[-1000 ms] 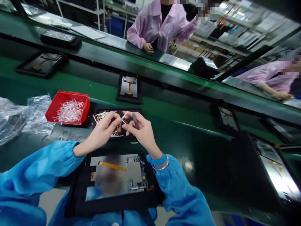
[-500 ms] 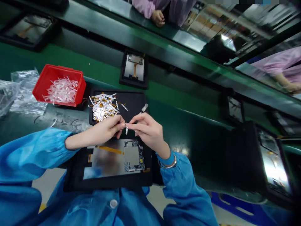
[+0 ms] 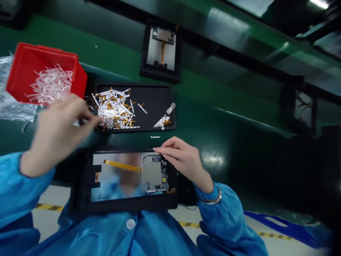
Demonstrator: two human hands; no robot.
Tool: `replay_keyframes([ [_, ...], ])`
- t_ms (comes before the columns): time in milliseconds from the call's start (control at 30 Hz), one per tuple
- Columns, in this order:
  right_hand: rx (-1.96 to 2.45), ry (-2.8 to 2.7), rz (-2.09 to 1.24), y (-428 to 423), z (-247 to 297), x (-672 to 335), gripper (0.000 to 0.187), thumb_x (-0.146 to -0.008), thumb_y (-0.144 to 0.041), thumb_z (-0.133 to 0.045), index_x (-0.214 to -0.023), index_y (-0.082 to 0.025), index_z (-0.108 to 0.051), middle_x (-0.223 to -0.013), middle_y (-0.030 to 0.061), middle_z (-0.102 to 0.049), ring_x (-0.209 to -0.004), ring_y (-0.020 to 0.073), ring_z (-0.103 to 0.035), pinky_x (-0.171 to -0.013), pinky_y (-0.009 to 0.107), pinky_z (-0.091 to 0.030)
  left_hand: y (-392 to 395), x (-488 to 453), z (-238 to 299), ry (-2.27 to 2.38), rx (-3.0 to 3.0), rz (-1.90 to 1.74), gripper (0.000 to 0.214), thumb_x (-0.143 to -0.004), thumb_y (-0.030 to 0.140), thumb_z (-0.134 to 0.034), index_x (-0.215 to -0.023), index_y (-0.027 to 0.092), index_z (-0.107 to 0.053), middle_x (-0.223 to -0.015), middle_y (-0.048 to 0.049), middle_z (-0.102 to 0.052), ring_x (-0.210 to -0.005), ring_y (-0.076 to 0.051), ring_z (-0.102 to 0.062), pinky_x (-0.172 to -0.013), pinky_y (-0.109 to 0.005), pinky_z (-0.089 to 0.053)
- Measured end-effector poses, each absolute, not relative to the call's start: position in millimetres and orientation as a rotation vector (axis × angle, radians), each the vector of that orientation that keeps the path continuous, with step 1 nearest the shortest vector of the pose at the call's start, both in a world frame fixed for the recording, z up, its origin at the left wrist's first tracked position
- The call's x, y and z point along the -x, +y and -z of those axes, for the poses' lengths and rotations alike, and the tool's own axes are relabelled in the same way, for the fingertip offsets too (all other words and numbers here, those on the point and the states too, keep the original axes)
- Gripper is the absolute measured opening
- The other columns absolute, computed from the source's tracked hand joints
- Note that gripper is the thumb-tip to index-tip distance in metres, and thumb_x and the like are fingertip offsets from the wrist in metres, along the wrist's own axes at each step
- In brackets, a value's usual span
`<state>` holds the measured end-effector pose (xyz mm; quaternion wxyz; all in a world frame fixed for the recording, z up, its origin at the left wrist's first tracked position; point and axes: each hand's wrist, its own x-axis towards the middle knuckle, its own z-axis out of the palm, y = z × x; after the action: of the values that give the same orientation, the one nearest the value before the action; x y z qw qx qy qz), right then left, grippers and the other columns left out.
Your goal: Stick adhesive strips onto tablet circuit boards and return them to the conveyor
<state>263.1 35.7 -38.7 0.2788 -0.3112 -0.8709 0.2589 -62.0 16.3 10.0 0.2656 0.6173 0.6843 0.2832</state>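
The blurred left hand [image 3: 62, 133] hovers by the black tray [image 3: 157, 94] of white-and-orange strips [image 3: 112, 110], below the red bin [image 3: 81, 83]; its grip can't be made out. The right hand [image 3: 183, 160] lies open, fingers along the tablet's [image 3: 80, 199] top edge, just above its circuit board [image 3: 153, 174].

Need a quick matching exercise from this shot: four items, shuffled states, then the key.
Column 1
1. Left hand
2. Right hand
3. Red plastic bin
4. Black tray

Column 2
A. Holds a heap of silver, white and orange strips
B. Fingertips at the top edge of the black-framed panel
C. Holds loose white shreds
D. Blurred, beside the strip heap

Pairs: 1-D, 2-B, 3-C, 4-A
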Motion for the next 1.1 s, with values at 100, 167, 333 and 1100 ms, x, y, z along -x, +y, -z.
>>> replay_keyframes([
  [100,0.856,-2.325,-0.739,36,38,-266,0.027,-0.097,-0.011,-0.058,-0.107,-0.025,-0.078,-0.094,0.0035,-0.068,-0.074,0.0102,-0.067,-0.066,0.022,-0.059,1,19,8,1.613,-1.908,-0.711,0.022,-0.092,0.047,-0.06,-0.086,0.026,-0.06,-0.09,-0.0016,-0.061,-0.09,-0.021,-0.06,-0.083,-0.036,-0.049],
  [167,0.855,-2.327,-0.767,36,38,-267,0.027,-0.098,-0.012,-0.057,-0.108,-0.026,-0.078,-0.096,0.0032,-0.068,-0.074,0.0102,-0.067,-0.065,0.022,-0.059,-4,1,17,1.399,-1.987,-0.671,0.018,-0.098,0.04,-0.052,-0.099,0.025,-0.062,-0.099,-0.0029,-0.068,-0.095,-0.02,-0.065,-0.084,-0.034,-0.053],
  [333,0.84,-2.36,-0.791,39,36,-266,0.025,-0.098,-0.012,-0.057,-0.104,-0.023,-0.078,-0.094,0.004,-0.069,-0.074,0.0103,-0.066,-0.065,0.021,-0.057,-1,-8,29,1.239,-2.008,-0.618,0.019,-0.104,0.029,-0.046,-0.12,0.021,-0.054,-0.114,-0.0061,-0.069,-0.103,-0.018,-0.068,-0.08,-0.029,-0.056],
  [1100,1.011,-1.585,-1.211,47,7,-279,0.027,-0.099,-0.039,-0.064,-0.082,-0.026,-0.08,-0.075,0.0021,-0.057,-0.067,0.0123,-0.054,-0.051,0.026,-0.044,7,-27,20,1.032,-2.227,-0.547,0.023,-0.104,0.02,-0.049,-0.126,0.015,-0.055,-0.115,-0.0054,-0.072,-0.101,-0.016,-0.07,-0.082,-0.026,-0.057],
])
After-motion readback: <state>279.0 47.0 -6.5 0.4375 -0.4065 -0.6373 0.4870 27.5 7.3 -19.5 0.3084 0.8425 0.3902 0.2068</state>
